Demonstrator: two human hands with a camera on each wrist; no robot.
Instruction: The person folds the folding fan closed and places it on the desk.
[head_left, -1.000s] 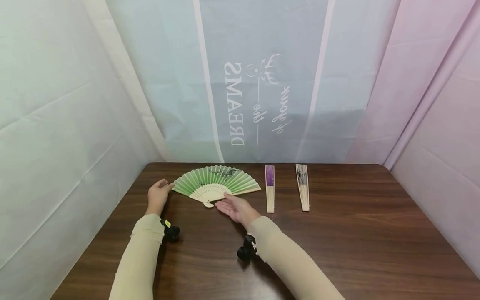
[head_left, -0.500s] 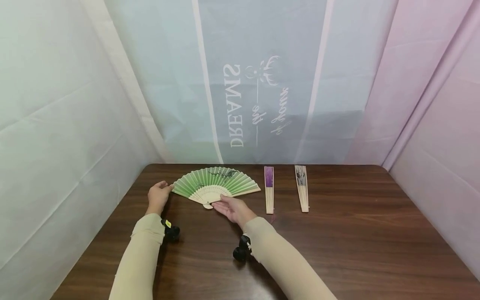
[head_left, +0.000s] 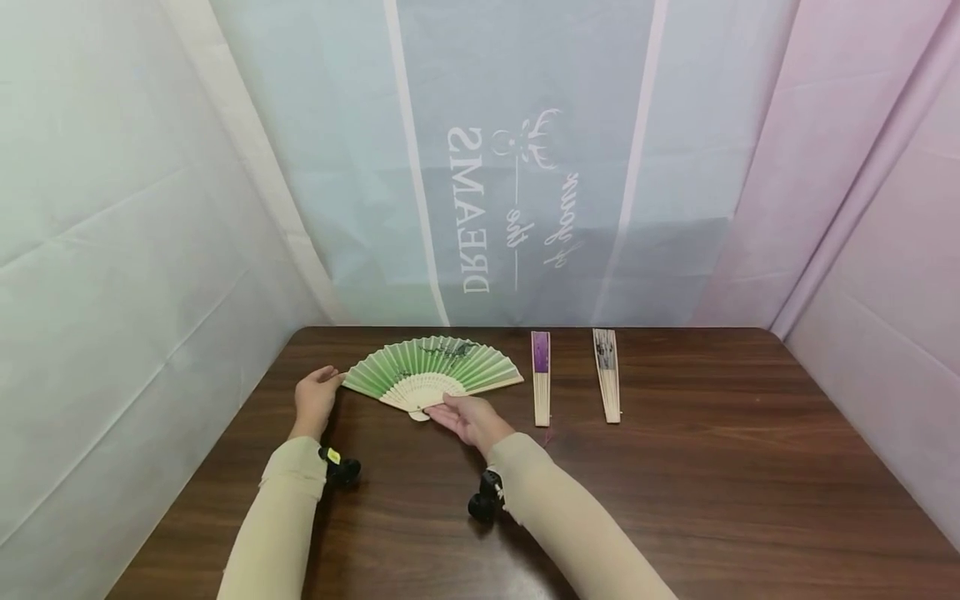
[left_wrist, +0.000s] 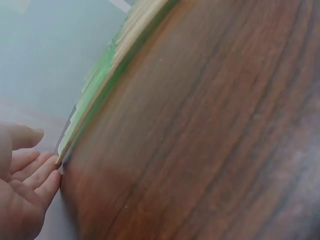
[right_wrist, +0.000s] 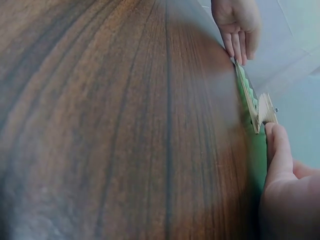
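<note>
A green folding fan [head_left: 431, 367] with pale ribs lies spread at the back left of the table in the head view. My left hand [head_left: 315, 400] is at its left tip. In the left wrist view, that hand's fingers [left_wrist: 37, 172] touch the tip of the fan's edge, the thumb held apart. My right hand [head_left: 471, 419] holds the fan near its pivot, thumb over the ribs and fingers by the lower end. The right wrist view shows a finger [right_wrist: 279, 145] against the fan's ribbed end [right_wrist: 266, 109]; the contact underneath is partly hidden.
Right of the green fan lies a folded purple fan [head_left: 541, 375] with a tassel. Farther right is a folded grey fan [head_left: 607, 375]. Fabric curtains [head_left: 525, 250] enclose the brown wooden table [head_left: 712, 483] at the back and both sides.
My right hand has shifted slightly left along the lower ribs toward the pivot. The left hand stays at the fan's left tip, and the fan remains spread.
</note>
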